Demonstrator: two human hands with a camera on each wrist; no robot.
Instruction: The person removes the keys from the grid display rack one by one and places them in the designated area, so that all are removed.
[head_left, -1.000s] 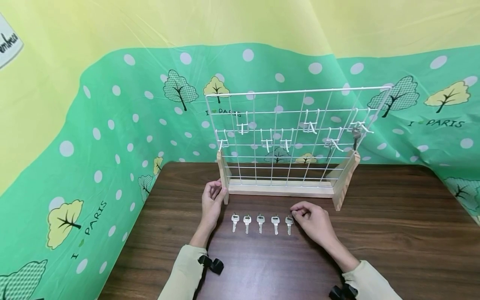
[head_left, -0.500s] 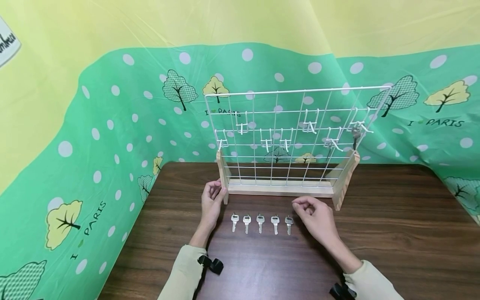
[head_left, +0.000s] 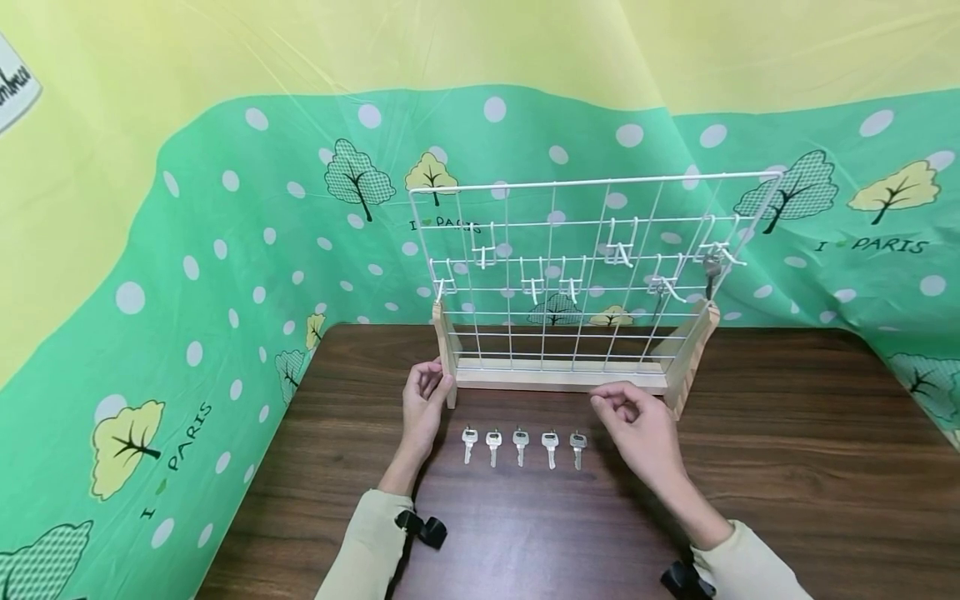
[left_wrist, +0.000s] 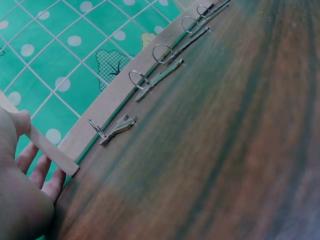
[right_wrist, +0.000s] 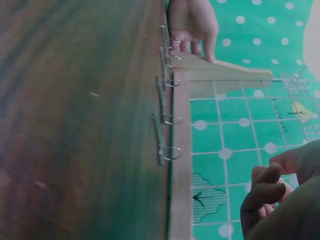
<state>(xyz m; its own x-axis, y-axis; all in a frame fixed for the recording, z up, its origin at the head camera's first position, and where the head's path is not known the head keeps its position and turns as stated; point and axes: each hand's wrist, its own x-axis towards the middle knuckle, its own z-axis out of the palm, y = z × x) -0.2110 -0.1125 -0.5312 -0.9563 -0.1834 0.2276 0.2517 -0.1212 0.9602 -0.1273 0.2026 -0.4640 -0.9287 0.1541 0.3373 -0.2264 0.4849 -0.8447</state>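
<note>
In the head view my left hand [head_left: 425, 402] grips the left wooden end of a white wire grid rack [head_left: 562, 377], thumb in front and fingers behind. My right hand [head_left: 636, 421] is raised just in front of the rack's base, its fingers loosely bent; the right wrist view shows nothing between them. Several silver keys lie in a row on the table, the rightmost key [head_left: 577, 448] nearest my right hand. Each has a small ring [left_wrist: 138, 79] standing up, as the left wrist view shows. A key [head_left: 711, 275] hangs from the rack's upper right hook.
Several white hooks [head_left: 619, 253] are fixed on the grid. Another key [head_left: 660, 302] seems to hang at the lower right hook. The dark wooden table [head_left: 517, 533] meets a green and yellow patterned cloth [head_left: 247, 250] behind and at the left.
My right hand has moved up and slightly right, away from the rightmost key towards the rack's base. My left hand, the rack and the keys have stayed put.
</note>
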